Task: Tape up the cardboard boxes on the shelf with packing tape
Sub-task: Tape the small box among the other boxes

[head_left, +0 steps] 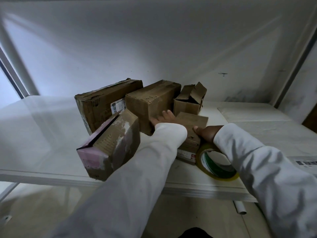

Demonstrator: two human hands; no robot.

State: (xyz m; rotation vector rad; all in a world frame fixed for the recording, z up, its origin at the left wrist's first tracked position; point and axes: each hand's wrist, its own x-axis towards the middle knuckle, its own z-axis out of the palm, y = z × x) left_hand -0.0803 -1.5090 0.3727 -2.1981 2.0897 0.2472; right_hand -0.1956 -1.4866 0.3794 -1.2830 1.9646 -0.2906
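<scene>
Several cardboard boxes stand on a white shelf [42, 152]. A small flat box [192, 127] lies at the front centre. My left hand [163, 118] rests flat on its far left side, against a long brown box [151, 102]. My right hand [206, 133] presses on the flat box's right edge, thumb on top. A roll of clear packing tape [215, 163] with a green core lies just below my right wrist. Whether my right hand also touches the roll is hidden by the sleeve. Both arms wear white sleeves.
A pink-ended box [109, 145] tilts at the shelf's front left. A long box with a label [103, 103] stands behind it. A small box with open flaps [190, 100] sits at the back right. White wall behind; a paper label [307, 163] lies far right.
</scene>
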